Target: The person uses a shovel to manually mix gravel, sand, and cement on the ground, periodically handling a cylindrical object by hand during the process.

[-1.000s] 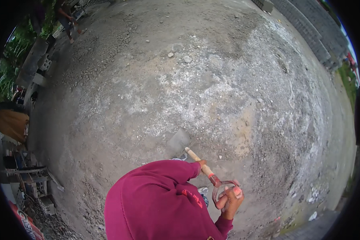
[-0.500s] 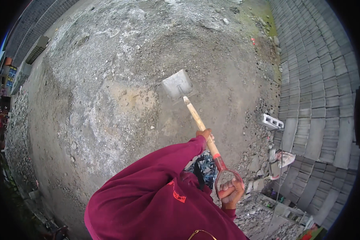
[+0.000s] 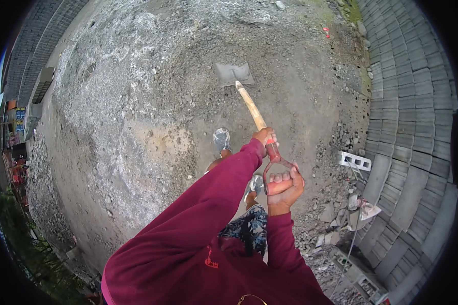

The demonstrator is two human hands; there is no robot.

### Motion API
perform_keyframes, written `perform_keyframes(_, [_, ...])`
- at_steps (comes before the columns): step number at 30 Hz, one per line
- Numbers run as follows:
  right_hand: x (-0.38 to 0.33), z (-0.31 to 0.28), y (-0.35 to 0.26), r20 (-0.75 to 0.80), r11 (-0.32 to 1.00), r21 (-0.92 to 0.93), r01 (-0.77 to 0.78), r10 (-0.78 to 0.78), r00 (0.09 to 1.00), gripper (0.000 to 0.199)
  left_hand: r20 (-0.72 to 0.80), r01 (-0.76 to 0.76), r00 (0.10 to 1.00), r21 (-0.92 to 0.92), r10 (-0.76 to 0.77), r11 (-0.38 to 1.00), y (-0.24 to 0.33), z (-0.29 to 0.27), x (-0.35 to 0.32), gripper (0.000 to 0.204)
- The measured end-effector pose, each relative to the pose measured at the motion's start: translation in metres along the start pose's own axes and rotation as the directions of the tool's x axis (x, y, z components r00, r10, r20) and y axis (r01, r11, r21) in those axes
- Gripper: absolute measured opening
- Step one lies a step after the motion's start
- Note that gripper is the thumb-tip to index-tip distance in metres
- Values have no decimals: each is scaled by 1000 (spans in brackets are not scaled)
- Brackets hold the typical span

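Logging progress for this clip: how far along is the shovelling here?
Done: nothing clearly; the shovel's blade looks bare. In hand: the left hand grips the wooden shaft, and the right hand holds the red D-handle, with the blade out over the gravelly ground. Left: the gravel spread around the blade lies unshovelled, as far as shows.

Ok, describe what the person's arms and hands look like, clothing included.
Both arms wear long maroon sleeves, the left sleeve broad and creased, the right sleeve ending at the wrist. A small red mark sits on the chest. The left hand and right hand are bare, with no gloves.
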State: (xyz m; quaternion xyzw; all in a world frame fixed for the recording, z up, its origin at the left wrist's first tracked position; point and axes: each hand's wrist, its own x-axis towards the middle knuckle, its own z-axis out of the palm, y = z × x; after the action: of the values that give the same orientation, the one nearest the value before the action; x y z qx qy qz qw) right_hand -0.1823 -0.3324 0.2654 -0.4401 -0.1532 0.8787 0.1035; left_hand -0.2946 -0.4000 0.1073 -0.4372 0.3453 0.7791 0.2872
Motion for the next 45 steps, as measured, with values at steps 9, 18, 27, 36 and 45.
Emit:
perform_keyframes(9, [100,179,-16,370,968,121,220,-250,895,33,187,88,980,-79,-72,993,138,117,65,14])
perform_keyframes(18, [195,71,-54,97,949,-199,243,-228,969,34,110,-58,993,56,51,997,62,125,168,33])
perform_keyframes(27, [238,-44,-61,-127,692,-654,307,-501,856,26,111,215,951,435,-289,874,127,35,283,76])
perform_keyframes(36, [297,-135,22,-727,829,-537,-154,-363,583,13,-248,68,968,368,27,927,163,25,470,52])
perform_keyframes(45, [194,-201,-14,-711,820,-563,-108,-413,568,13,-337,42,936,394,102,918,99,18,378,28])
